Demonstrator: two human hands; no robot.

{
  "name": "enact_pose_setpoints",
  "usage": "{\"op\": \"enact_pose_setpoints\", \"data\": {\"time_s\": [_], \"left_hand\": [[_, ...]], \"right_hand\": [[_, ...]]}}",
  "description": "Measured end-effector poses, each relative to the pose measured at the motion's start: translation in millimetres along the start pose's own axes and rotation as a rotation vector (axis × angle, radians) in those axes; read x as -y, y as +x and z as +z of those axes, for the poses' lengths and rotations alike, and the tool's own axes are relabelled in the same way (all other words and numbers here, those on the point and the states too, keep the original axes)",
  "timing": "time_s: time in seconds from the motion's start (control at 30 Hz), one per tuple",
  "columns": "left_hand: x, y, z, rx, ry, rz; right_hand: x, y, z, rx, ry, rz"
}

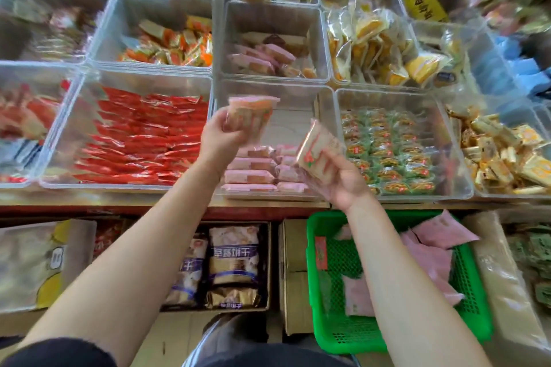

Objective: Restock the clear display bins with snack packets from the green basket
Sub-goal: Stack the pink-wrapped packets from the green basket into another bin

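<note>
Snack packets in pink wrappers (258, 165) lie in neat rows along the front of a clear bin (323, 140) at the middle of the counter's near edge, its back half bare. Above that bin the left hand (219, 135) grips a blurred pink-and-cream packet (250, 116) with its fingers curled round it. Just to the right, the right hand (343, 177) holds a second packet (317, 149), tilted, pinched between thumb and fingers over the bin's right front corner. Below the counter's edge stands the green basket (328, 334), with more pink packets (432, 250) piled against its right side. On the counter, a bin of red packets (143, 134) sits left of the middle bin and one of green-wrapped sweets (387, 152) to its right.
</note>
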State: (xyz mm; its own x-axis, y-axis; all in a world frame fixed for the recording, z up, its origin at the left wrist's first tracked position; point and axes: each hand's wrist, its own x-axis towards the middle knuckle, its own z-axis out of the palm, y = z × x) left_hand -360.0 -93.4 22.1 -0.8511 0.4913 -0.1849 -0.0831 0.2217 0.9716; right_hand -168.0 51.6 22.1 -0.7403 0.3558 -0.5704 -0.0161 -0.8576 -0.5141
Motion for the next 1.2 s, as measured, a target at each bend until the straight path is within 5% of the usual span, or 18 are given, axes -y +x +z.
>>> {"op": "enact_pose_setpoints", "data": {"time_s": [0.1,0.17,0.3,0.43,0.63,0.73,0.8,0.87,0.97,1.2], "left_hand": [[15,45,12,-0.029,0.814,0.376],[30,69,20,0.065,1.055,0.466],[59,85,35,0.299,1.374,0.288],[77,79,39,0.421,1.352,0.115],[95,75,29,0.412,1.346,0.266],[100,75,26,0.401,1.35,0.323],[101,76,25,0.41,1.359,0.33],[101,76,25,0.409,1.361,0.339],[100,76,25,0.413,1.37,0.341],[98,77,25,0.44,1.383,0.286]], "right_hand": [[4,12,3,-0.005,-0.042,0.044],[5,19,-5,-0.007,-0.04,0.063],[10,29,-17,-0.033,-0.075,0.049],[18,44,-13,-0.123,-0.219,-0.07],[33,100,23,-0.203,-1.276,-0.675],[27,134,27,-0.28,-1.947,-0.833],[21,146,26,-0.319,-2.29,-0.66],[15,154,27,-0.285,-2.466,-0.297],[7,162,22,-0.197,-2.355,0.065],[3,159,18,-0.172,-2.237,0.133]]}}
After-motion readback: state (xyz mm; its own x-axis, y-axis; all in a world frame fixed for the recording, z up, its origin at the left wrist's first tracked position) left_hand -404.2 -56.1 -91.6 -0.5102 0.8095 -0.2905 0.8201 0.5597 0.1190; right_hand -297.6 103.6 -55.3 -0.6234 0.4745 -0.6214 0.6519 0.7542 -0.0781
